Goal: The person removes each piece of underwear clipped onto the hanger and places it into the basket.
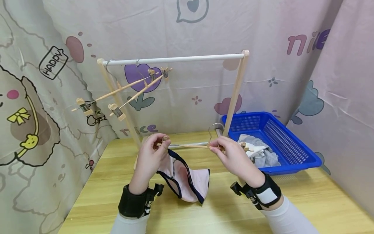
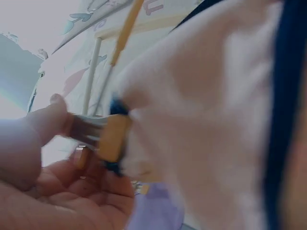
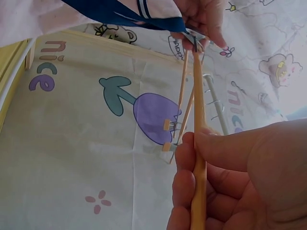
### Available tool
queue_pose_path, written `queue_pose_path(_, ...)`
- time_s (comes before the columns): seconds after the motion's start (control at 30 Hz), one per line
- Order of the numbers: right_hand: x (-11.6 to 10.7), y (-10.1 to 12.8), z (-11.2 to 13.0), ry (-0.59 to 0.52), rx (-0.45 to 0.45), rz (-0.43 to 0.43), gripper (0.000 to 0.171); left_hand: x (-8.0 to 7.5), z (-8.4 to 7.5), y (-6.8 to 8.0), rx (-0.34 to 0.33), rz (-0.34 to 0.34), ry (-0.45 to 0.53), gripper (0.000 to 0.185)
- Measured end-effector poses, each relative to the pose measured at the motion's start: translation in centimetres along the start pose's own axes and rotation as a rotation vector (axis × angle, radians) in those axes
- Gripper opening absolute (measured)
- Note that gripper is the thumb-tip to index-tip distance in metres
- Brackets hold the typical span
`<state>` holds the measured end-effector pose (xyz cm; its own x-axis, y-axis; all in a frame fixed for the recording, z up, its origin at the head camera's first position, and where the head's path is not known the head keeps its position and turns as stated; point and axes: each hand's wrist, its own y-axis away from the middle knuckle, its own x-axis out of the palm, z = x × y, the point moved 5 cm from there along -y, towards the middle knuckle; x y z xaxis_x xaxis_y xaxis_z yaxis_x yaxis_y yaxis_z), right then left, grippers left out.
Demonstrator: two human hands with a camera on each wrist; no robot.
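A pair of pale pink briefs (image 1: 200,182) with navy trim hangs from one end of a wooden clip hanger (image 1: 194,146), over the table. My left hand (image 1: 149,154) pinches the clip (image 2: 114,136) at that end. In the left wrist view the clip's jaws bite a corner of the navy-edged fabric. My right hand (image 1: 232,154) grips the hanger's wooden bar (image 3: 199,96) between thumb and curled fingers. The hanger's metal hook (image 1: 210,130) points up beside the right hand. Another clip (image 1: 243,146) shows just past the right fingers, partly hidden.
Behind my hands stands a wooden drying rack with a white rail (image 1: 190,59). Two clip hangers (image 1: 140,92) hang at its left end. At right, a blue plastic basket (image 1: 292,146) holds crumpled grey and white clothes (image 1: 263,152). Patterned curtains (image 1: 187,97) surround the wooden table (image 1: 99,191).
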<state>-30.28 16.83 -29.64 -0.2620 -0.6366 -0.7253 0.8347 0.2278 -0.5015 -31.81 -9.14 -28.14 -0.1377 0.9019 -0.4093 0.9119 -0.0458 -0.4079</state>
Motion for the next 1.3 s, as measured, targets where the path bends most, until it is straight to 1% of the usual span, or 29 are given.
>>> queue_pose_path(0.1, 0.0, 0.0, 0.1, 0.008, 0.007, 0.006, 0.006, 0.0, 0.0, -0.4, 0.036, -0.01, 0.052, 0.023)
queue_pose_path(0.23, -0.1, 0.1, 0.2, 0.027, 0.015, 0.01, 0.006, 0.1, 0.0, -0.6, 0.065, -0.01, 0.079, 0.02)
queue_pose_path(0.43, -0.3, 0.0, 0.2, 0.056, 0.017, 0.007, 0.006, 0.4, -0.2, -0.9, 0.092, 0.004, 0.091, 0.017)
queue_pose_path(0.57, -0.1, 0.0, 0.1, 0.069, 0.02, 0.02, 0.006, 0.5, -0.4, -0.9, 0.106, -0.002, 0.072, 0.016)
queue_pose_path(0.83, 0.1, -0.1, -0.1, 0.102, 0.011, 0.037, 0.007, 0.7, -0.7, -1.1, 0.112, -0.011, 0.033, 0.015)
queue_pose_path(1.0, 0.1, -0.2, 0.0, 0.124, -0.002, 0.047, 0.007, 0.8, -0.8, -1.2, 0.128, -0.019, 0.015, 0.015)
queue_pose_path(1.3, 0.0, 0.1, 0.0, 0.161, -0.003, 0.071, 0.007, 1.3, -1.1, -0.8, 0.113, -0.039, 0.054, 0.013)
